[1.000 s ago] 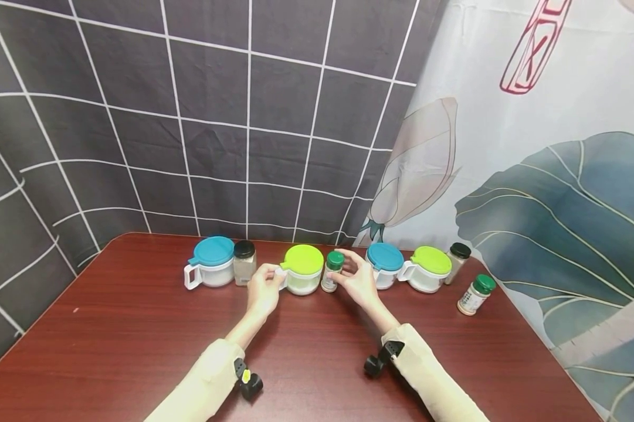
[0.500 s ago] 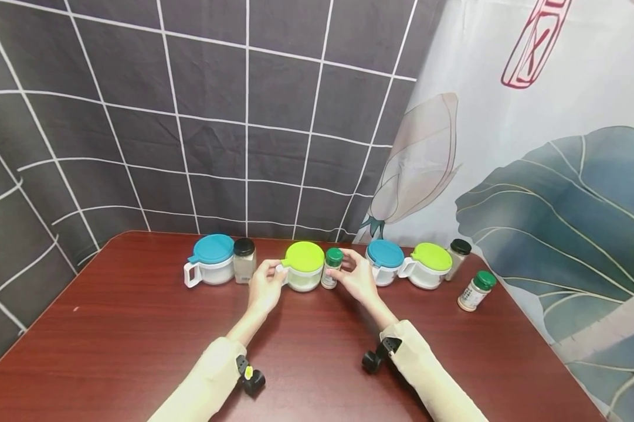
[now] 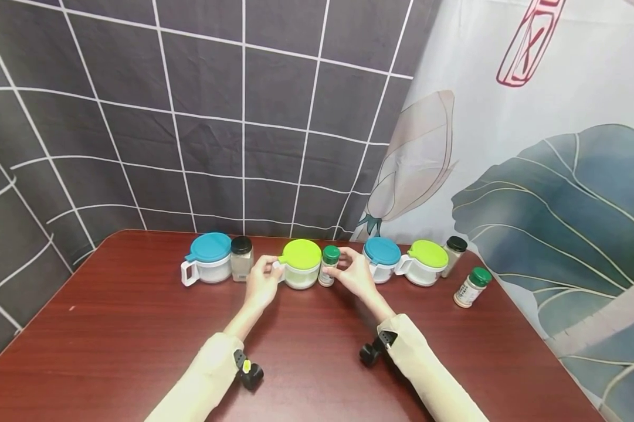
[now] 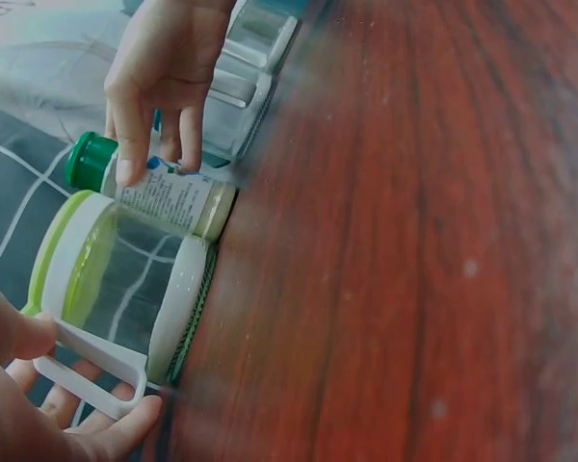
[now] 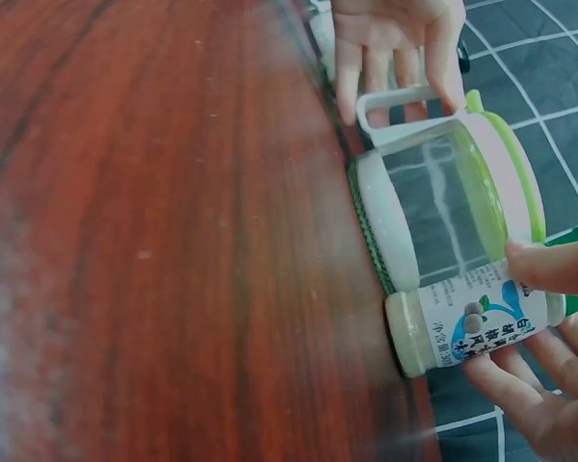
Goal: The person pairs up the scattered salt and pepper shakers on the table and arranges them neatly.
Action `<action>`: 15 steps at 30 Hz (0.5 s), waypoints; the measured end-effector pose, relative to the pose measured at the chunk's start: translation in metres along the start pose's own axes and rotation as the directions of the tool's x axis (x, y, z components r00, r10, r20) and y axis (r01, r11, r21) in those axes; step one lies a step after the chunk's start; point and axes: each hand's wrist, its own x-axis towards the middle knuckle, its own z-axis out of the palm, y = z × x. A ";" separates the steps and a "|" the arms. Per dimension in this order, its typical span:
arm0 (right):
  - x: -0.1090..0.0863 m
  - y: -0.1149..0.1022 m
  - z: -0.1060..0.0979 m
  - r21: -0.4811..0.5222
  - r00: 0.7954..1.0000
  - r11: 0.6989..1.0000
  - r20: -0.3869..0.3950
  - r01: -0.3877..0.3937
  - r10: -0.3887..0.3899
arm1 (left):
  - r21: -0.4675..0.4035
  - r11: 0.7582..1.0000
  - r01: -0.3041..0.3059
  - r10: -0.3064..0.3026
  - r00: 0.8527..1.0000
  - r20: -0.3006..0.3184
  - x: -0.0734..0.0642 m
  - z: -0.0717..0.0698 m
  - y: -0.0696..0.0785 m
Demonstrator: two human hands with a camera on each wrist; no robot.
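Observation:
In the head view my left hand [image 3: 261,285] holds the white handle of a clear seasoning jar [image 3: 302,276] with a lime-green lid. The left wrist view shows the thumb on the upper side of that handle [image 4: 101,354] and fingers beneath it. My right hand [image 3: 359,276] grips a small spice bottle [image 5: 477,322] with a green cap and a printed white label, thumb on one side and fingers on the other. Bottle and jar stand upright side by side, close together, on the reddish-brown table [image 3: 306,363].
Left of my hands stand a blue-lidded jar [image 3: 211,258] and a black-capped bottle [image 3: 241,261]. On the right are another blue-lidded jar [image 3: 382,258], a lime-lidded jar [image 3: 424,266], a black-capped bottle [image 3: 453,258] and a green-capped bottle [image 3: 471,290]. A dark checked cloth [image 3: 200,140] hangs behind.
The head view has shifted slightly. Both hands keep their holds, and the jar and spice bottle stay in place.

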 end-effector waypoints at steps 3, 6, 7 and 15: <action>0.000 -0.002 -0.001 -0.013 1.000 1.000 0.005 -0.010 0.010 | 0.014 1.000 -0.005 0.005 1.000 0.016 0.000 -0.001 0.000; 0.000 -0.003 -0.001 -0.025 1.000 1.000 0.008 -0.010 0.011 | 0.015 1.000 -0.015 0.014 0.999 0.033 0.000 -0.002 0.000; 0.000 -0.003 -0.001 -0.027 1.000 1.000 0.009 -0.009 0.009 | 0.015 1.000 -0.019 0.019 0.999 0.038 0.001 -0.003 0.000; 0.001 0.000 -0.001 -0.021 1.000 1.000 0.000 -0.003 0.003 | -0.005 1.000 -0.011 0.011 0.998 0.066 0.003 -0.006 0.003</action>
